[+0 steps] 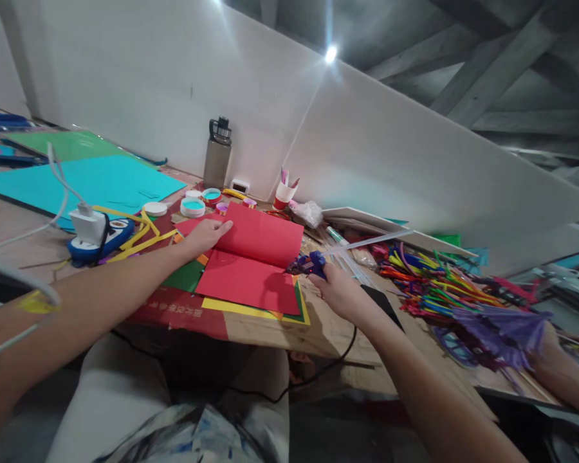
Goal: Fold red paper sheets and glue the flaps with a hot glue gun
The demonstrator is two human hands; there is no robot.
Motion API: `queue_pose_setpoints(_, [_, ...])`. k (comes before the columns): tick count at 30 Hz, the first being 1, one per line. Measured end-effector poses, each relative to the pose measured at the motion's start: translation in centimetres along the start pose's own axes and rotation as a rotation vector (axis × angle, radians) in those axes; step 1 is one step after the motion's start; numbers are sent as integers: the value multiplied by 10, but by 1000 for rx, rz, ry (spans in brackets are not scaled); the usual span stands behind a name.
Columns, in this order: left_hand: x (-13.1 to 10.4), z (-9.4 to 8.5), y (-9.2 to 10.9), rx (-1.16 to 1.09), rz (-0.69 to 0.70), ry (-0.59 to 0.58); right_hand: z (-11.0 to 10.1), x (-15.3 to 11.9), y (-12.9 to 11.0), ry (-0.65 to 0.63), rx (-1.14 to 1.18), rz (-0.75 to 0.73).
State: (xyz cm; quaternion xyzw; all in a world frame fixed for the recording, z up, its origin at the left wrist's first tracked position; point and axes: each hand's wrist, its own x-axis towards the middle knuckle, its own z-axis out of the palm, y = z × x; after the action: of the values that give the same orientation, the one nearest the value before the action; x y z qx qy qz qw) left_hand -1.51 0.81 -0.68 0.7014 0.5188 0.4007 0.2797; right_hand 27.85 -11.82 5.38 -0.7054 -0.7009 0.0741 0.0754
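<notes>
A folded red card point(260, 231) stands half open before me, its upper flap raised and its lower flap lying flat. My left hand point(206, 235) pinches the raised flap at its left edge, thumb on the near face. In my right hand point(335, 289) is a blue-purple glue gun point(312, 262), a long clear glue stick jutting from its back. Its tip is by the right end of the card's fold; whether it touches the paper I cannot tell. Green paper point(184, 276) and yellow paper point(241, 307) show from under the card.
Behind the card stand small tubs point(192, 206), a water bottle point(217, 154) and a paper cup point(284, 193). At left are blue card point(87, 180) and a power strip point(96, 241). Colourful pipe cleaners point(439, 283) lie at right, near another person's hand point(552, 354) with purple folded material point(506, 331).
</notes>
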Motion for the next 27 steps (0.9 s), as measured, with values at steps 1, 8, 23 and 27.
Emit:
queue_pose_setpoints(1, [0,0,1,-9,1,2,0,1,-2,3,0,-9])
queue_pose_setpoints(8, [-2,-1,6,-59,-23,11,12,17,-54,-10,91,-140])
queue_pose_setpoints(23, [-1,-1,3,33,3,10,7,2,-35,2,65,-123])
queue_pose_setpoints(27, [-1,0,2,16,-9,-12,11,4,-55,-27,48,-148])
